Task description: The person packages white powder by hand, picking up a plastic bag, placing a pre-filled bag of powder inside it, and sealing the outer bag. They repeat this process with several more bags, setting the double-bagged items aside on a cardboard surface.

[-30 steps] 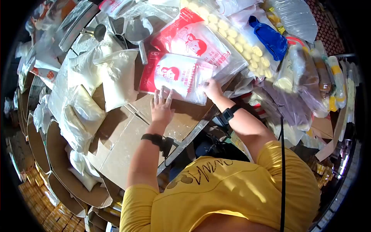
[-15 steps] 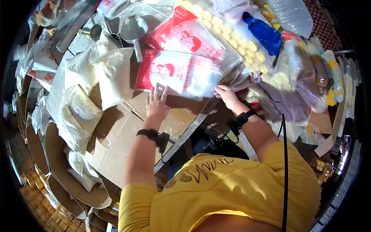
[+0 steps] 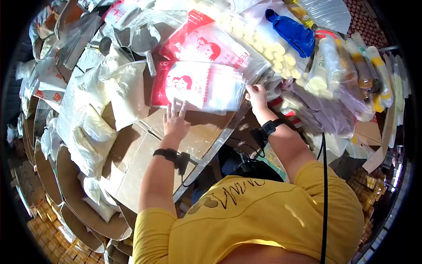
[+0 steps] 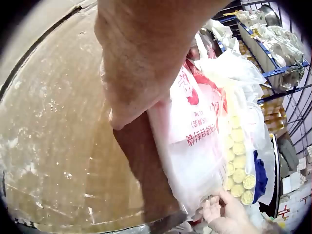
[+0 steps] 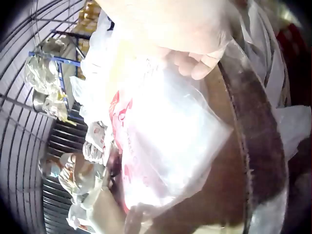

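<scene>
A flat pack of clear zip bags with red and white print (image 3: 198, 86) lies near the board's front edge. My left hand (image 3: 176, 123) rests on its lower left edge with the fingers spread and straight. At the pack's right end my right hand (image 3: 257, 97) pinches the edge of the clear bags, fingers curled; in the left wrist view its fingertips (image 4: 210, 208) sit right at the bag end. The right wrist view shows the clear bags (image 5: 170, 122) fanned out under those fingers. A second red-printed pack (image 3: 206, 46) lies behind, partly overlapped.
Bags filled with white powder (image 3: 127, 90) stand to the left, near a metal scoop (image 3: 145, 39). Rows of pale yellow rounds in a bag (image 3: 274, 53) and a blue bag (image 3: 292, 33) lie behind. Open cardboard boxes (image 3: 79, 198) stand at the lower left.
My right hand has moved right and slightly up, from over the pack to its right end, where the clear bags now spread out more. My left hand stays at the pack's lower edge.
</scene>
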Demonstrator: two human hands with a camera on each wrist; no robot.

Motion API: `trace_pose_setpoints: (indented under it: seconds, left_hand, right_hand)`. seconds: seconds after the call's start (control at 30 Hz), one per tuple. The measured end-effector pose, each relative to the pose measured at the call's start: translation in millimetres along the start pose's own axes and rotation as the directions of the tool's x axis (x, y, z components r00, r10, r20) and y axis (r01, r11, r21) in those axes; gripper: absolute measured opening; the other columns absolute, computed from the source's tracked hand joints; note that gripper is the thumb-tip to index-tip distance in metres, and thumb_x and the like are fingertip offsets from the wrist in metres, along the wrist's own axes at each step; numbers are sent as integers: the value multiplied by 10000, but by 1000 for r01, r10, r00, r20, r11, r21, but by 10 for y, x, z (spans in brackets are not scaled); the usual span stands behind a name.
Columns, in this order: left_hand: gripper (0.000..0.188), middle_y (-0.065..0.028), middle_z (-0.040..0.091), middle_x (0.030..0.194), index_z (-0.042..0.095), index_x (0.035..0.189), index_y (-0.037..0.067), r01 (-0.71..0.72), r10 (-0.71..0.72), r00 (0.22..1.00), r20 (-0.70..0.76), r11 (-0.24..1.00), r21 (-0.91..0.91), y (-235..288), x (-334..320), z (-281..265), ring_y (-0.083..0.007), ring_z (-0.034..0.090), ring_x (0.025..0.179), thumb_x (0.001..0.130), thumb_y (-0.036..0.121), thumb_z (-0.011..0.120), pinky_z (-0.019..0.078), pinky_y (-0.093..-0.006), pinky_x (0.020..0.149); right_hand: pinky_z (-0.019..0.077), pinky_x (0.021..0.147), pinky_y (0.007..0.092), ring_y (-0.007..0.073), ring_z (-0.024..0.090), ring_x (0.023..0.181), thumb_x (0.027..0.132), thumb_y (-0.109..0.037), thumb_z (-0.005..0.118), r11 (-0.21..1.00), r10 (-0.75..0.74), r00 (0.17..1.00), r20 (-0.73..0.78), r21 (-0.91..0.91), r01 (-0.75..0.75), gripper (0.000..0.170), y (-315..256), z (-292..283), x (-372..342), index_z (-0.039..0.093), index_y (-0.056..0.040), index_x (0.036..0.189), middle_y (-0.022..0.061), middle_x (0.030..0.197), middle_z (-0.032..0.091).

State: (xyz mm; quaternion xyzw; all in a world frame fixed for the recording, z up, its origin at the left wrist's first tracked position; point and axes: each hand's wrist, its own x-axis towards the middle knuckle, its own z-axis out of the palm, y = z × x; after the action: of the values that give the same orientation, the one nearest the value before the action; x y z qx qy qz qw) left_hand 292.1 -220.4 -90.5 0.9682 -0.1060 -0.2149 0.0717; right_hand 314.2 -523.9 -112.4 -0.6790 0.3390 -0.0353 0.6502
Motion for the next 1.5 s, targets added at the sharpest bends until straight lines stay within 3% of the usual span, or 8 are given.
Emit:
trace_pose_setpoints:
  seconds: [0.23,0.47,0.53,0.77,0.9,1.0,1.37,1.5]
  left_hand:
    - [893,-77,32,1476,91,1403,338,16,-16,999,29,1000,22,34,-9,-27,-293,117,1344,723,321,670,241,-462,1042]
    - [912,-82,35,1474,86,1403,334,1,-1,1000,25,1000,12,12,-11,-7,-299,126,1341,716,314,684,264,-476,1028]
    - [911,-88,35,1474,78,1405,326,-10,9,1000,25,1000,22,-18,3,-4,-301,131,1340,720,322,679,276,-473,1022]
    - [826,-105,20,1472,165,1400,256,32,-29,994,108,999,-30,40,-2,-188,-308,149,1333,742,331,658,291,-470,1013]
    - [738,-151,256,1411,186,1396,141,-118,253,966,51,610,-784,-5,-299,-346,-325,263,1288,819,380,579,268,-445,1018]
    - [663,-164,339,1359,170,1385,47,53,350,922,-167,-540,-840,105,-854,-664,-306,388,1211,897,420,421,330,-435,976]
    - [315,-105,624,969,476,1155,23,-115,-343,939,-9,-289,-950,-549,-1885,-505,-205,618,833,925,235,433,506,-339,749]
    - [231,-82,608,837,494,1022,31,-177,-318,948,11,-558,-811,-620,-2227,-531,-182,608,742,908,231,484,521,-335,672]
  right_hand:
    - [432,532,247,137,561,609,800,-189,631,963,239,935,261,57,-262,175,146,95,-88,557,-32,779,36,727,579]
    - [436,625,297,151,547,675,779,-186,625,890,-139,965,222,-399,220,194,129,234,-149,591,-16,865,59,762,628]
    - [439,659,267,144,533,701,816,-58,567,946,-94,970,225,323,16,44,-180,127,-203,582,-23,794,42,785,564]
    - [478,799,441,243,579,846,910,-150,435,719,-541,832,123,580,382,118,-1789,-735,-296,526,-75,906,100,891,581]
    - [437,843,330,220,544,975,856,-58,502,618,-739,441,509,252,744,69,-2053,-175,-941,546,-25,899,106,1036,579]
    - [494,819,314,201,578,927,795,-43,546,246,-574,-21,819,196,949,50,-1748,369,-1441,523,-34,752,87,1032,591]
    - [430,854,377,284,544,944,662,-74,590,53,-253,-429,867,455,889,225,-982,1235,-2259,560,-30,880,122,976,557]
    - [419,860,376,303,535,946,719,-96,518,91,-124,-473,872,484,870,79,-914,1470,-2635,537,-43,775,117,827,555]
